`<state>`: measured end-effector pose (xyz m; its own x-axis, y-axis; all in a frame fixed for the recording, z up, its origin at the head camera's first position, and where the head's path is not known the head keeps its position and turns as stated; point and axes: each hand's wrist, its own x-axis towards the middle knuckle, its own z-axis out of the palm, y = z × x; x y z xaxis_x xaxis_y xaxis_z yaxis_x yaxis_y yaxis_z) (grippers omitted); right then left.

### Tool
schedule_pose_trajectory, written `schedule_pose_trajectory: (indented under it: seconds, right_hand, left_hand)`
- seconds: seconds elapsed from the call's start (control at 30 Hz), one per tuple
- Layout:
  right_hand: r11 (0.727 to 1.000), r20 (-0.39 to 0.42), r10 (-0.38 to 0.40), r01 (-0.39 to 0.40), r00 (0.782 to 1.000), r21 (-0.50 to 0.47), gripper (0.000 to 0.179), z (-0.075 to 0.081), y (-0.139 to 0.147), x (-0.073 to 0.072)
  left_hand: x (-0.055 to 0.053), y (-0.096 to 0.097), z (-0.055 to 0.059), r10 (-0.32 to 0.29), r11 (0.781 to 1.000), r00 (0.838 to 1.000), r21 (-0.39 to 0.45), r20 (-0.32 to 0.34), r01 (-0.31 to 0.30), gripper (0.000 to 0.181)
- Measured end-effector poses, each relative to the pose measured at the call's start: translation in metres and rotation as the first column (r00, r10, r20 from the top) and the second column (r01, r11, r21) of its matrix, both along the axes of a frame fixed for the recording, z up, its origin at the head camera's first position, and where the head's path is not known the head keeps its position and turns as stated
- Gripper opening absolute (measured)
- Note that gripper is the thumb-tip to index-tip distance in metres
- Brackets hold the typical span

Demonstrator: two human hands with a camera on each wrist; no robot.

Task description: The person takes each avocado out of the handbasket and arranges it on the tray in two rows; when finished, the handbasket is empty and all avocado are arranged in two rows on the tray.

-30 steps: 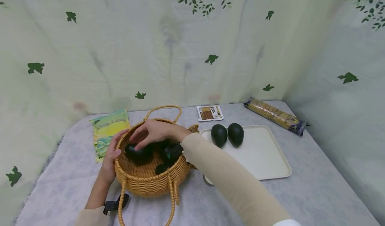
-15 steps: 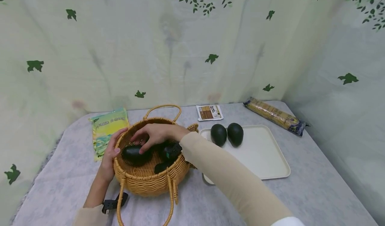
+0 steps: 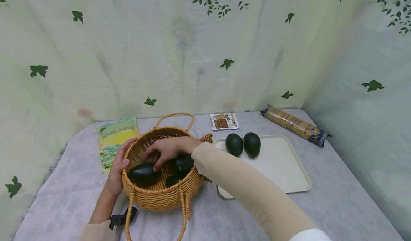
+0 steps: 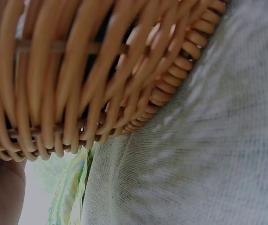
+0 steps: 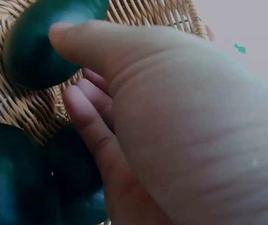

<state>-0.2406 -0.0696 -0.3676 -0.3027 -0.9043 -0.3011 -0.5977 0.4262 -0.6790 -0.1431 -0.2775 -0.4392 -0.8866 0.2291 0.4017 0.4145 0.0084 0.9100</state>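
My left hand (image 3: 117, 171) holds the left side of a round wicker basket (image 3: 157, 200), its thumb over the rim. In the left wrist view the woven wall (image 4: 68, 70) hides most of that hand. My right hand (image 3: 170, 148) reaches inside the basket. Its thumb touches a dark green avocado (image 3: 142, 174) lying at the basket's left side; in the right wrist view the other fingers (image 5: 84, 112) are loosely bent beside that avocado (image 5: 40, 51). More avocados (image 5: 11, 173) sit low in the basket beneath the hand, partly hidden.
Two avocados (image 3: 252, 144) rest on a cream tray (image 3: 279, 175) at the right. A yellow-green packet (image 3: 117, 137) lies behind the left hand. A small brown-and-white packet (image 3: 224, 121) and a long pack of noodles (image 3: 293, 124) lie at the back. Basket handles (image 3: 183, 230) hang in front.
The avocado under my right thumb has shifted left and nearer inside the basket, and the right hand has dropped slightly. My left hand stays on the rim.
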Motion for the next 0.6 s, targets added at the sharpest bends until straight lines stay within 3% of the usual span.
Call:
schedule_pose_trajectory:
  seconds: [0.37,0.6]
  right_hand:
    - [0.997,0.028,0.08,-0.08,0.996,0.019,0.04,-0.0027,-0.0029,0.0053]
    - [0.986,0.018,0.113,-0.114,0.993,0.125,0.056,-0.0031,-0.0036,0.0044]
  left_hand:
    - [0.0017,0.002,0.0005,-0.021,0.999,1.0,0.031,-0.01,0.022,0.06]
    - [0.0006,0.0019,-0.0007,0.012,0.999,1.0,0.03,-0.012,-0.012,0.06]
